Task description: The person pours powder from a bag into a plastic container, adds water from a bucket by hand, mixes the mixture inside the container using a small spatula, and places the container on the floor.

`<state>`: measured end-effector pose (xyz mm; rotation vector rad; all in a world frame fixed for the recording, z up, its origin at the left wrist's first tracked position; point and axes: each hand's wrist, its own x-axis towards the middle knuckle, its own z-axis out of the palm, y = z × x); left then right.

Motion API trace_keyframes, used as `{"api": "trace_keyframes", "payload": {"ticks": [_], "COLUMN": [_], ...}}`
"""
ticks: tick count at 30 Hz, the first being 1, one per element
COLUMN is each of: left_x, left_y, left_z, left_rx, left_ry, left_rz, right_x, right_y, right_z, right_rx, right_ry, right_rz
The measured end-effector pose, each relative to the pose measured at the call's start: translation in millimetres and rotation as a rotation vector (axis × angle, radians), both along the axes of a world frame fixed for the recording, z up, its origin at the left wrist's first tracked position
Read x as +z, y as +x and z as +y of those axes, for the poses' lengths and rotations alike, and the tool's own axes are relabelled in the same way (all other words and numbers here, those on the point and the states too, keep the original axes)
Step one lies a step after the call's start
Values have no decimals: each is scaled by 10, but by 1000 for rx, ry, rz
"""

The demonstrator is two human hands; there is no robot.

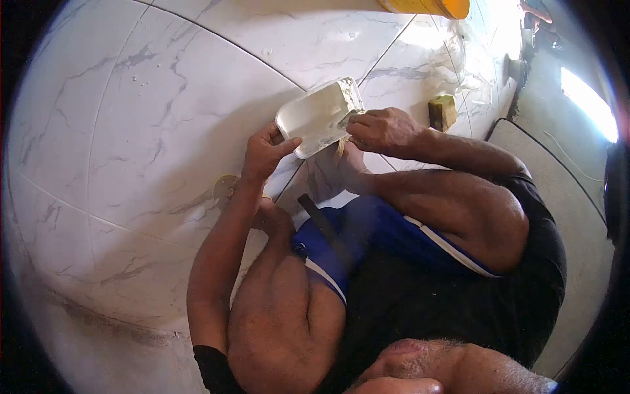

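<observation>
A shallow white rectangular container with rounded corners [303, 119] lies between the two hands, above pale grey-veined marble-look tiles [157, 98] and just beyond the seated person's feet; whether its base touches the floor cannot be told. The left hand [268, 155] grips its near left end, thumb over the rim. The right hand [387, 131] is at the opposite end, fingers closed around a small, flat-edged tool [347, 120] — mostly hidden by the hand — whose exposed part lies over the container. Thick off-white paste [350, 95] coats the container's far right end. To the right of the right hand sits a yellow-green and brown block [442, 111]; farther off — cut by the upper edge — is a yellow rounded vessel [426, 6].
</observation>
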<state>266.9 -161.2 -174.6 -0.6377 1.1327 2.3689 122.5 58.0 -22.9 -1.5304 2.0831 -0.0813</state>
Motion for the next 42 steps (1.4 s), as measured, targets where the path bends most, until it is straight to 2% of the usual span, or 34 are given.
{"api": "trace_keyframes", "payload": {"ticks": [3,6,9,12,16,22,28,42], "left_x": [-10,-33,-35,2,33,62,99,-41], "left_y": [4,20,23,2,-6,-14,-28,33], "left_z": [-2,10,9,11,-10,-27,-12,16], "left_rx": [-24,-25,-11,-34,-56,-66,-37,-34], "left_ry": [-17,6,40,8,-36,-52,-61,-3], "left_rz": [-13,-8,-6,0,-15,2,10,30], "right_x": [3,50,-13,-117,-170,-178,-211,-178], "right_y": [35,-2,-71,-160,-150,-71,-106,115], "right_z": [74,109,161,208,308,411,381,424], "right_rx": [-23,-186,-211,-96,14,-143,-77,-242], "right_ry": [-70,-122,-214,-247,-225,-208,-238,-172], "right_rz": [-18,-165,-74,5,-49,-141,2,-160]}}
